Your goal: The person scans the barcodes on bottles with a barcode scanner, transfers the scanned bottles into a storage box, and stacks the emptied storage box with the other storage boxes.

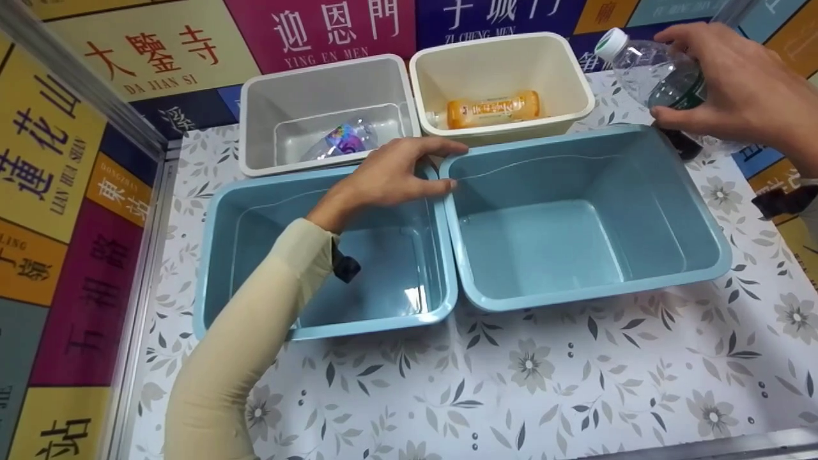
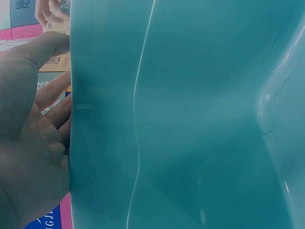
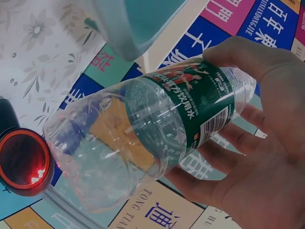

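My right hand [image 1: 748,89] grips a clear plastic bottle [image 3: 100,143] with a dark green label and a white cap. It holds the bottle tilted above the back right corner of the right blue bin [image 1: 725,255]. My left hand [image 1: 396,171] rests where the two blue bins meet, its thumb and index finger stretched toward the right bin's rim. The left blue bin [image 1: 358,329] lies under the left forearm. In the left wrist view, a bin wall [image 2: 190,95] hides that hand's fingertips.
Behind stand a grey bin [image 1: 252,121] holding a clear bottle with a purple label [image 1: 348,139], and a cream bin [image 1: 501,48] with an orange-labelled bottle [image 1: 495,110]. A dark glossy thing [image 1: 684,145] sits below the right hand. Patterned walls [image 1: 57,160] enclose the flowered tabletop [image 1: 511,396].
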Demonstrator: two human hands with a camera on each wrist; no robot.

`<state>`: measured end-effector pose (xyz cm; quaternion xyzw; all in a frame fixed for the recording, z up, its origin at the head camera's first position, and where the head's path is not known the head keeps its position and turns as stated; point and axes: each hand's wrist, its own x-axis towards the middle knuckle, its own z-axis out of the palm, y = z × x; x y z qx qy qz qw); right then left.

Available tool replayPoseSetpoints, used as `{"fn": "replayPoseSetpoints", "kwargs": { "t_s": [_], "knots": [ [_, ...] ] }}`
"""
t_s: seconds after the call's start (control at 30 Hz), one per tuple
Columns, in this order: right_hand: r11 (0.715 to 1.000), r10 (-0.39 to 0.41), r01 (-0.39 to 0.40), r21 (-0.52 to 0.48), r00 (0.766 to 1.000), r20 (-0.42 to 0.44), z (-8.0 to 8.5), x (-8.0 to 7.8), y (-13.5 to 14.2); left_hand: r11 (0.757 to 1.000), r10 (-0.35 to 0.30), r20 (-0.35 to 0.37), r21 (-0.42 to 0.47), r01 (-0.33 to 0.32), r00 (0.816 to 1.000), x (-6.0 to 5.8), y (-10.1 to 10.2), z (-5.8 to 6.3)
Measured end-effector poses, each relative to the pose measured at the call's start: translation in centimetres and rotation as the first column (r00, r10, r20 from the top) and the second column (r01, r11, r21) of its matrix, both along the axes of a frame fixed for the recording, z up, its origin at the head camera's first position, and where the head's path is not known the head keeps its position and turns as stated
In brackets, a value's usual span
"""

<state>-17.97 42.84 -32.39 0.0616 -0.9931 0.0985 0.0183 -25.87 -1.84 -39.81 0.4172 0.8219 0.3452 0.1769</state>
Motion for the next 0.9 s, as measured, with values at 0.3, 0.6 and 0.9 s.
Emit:
{"fn": "replayPoseSetpoints", "kwargs": {
  "t_s": [0.3,0.6,0.9],
  "knots": [
    [0.996,-0.091,0.091,-0.004,0.995,0.034,-0.5,-0.3,1.4,1.0,-0.008,0.0,0.003,0.008,1.0,0.0,-0.1,0.0],
    [0.988,-0.152,0.154,-0.026,0.987,0.047,-1.2,-0.3,2.2,1.0,-0.015,-0.003,0.005,0.015,1.0,-0.1,0.0,-0.1],
    [0.977,-0.194,0.199,-0.071,0.979,0.062,-2.1,-0.4,3.0,1.0,-0.011,-0.014,0.0,0.011,1.0,-0.1,0.0,-0.1]
  ]
}}
